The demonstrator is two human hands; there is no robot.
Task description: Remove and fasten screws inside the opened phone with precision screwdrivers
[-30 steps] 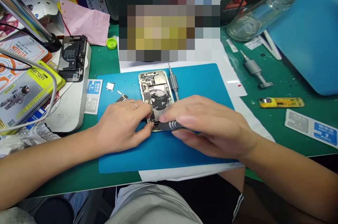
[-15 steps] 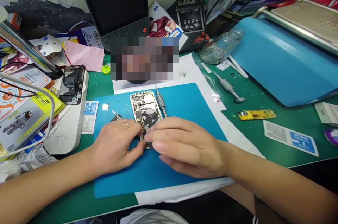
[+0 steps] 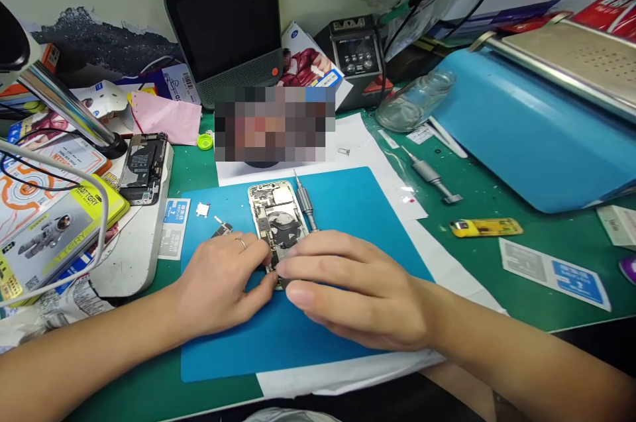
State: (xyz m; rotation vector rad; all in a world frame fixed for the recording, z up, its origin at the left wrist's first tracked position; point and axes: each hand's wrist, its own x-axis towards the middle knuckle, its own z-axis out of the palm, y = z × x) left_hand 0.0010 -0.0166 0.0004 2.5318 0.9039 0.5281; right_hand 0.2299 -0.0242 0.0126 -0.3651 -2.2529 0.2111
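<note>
An opened smartphone [image 3: 284,228] lies on the blue mat [image 3: 238,342], its circuit board and battery area exposed. My left hand [image 3: 223,283] rests at the phone's lower left edge, thumb and fingers closed in on it. From the other side, my right hand [image 3: 352,286] bends its fingers over the lower right part. Its fingertips come down near the bottom end, and whatever they pinch there is hidden. Just right of the phone lies a grey screwdriver [image 3: 307,203]. To the left are a small metal plate [image 3: 203,209] and a dark small part [image 3: 223,229].
Another opened phone [image 3: 144,167] sits on a white device at left, beside battery boxes [image 3: 64,226]. On the right lie a second screwdriver [image 3: 431,177], a yellow tool [image 3: 487,227] and a printed card [image 3: 554,273]. A glass jar [image 3: 417,101] and a screen device [image 3: 226,18] are behind.
The view has shifted slightly, so the scene sits a little lower. My right fingers have lifted and spread slightly over the phone's lower end. My left hand keeps its place on the phone.
</note>
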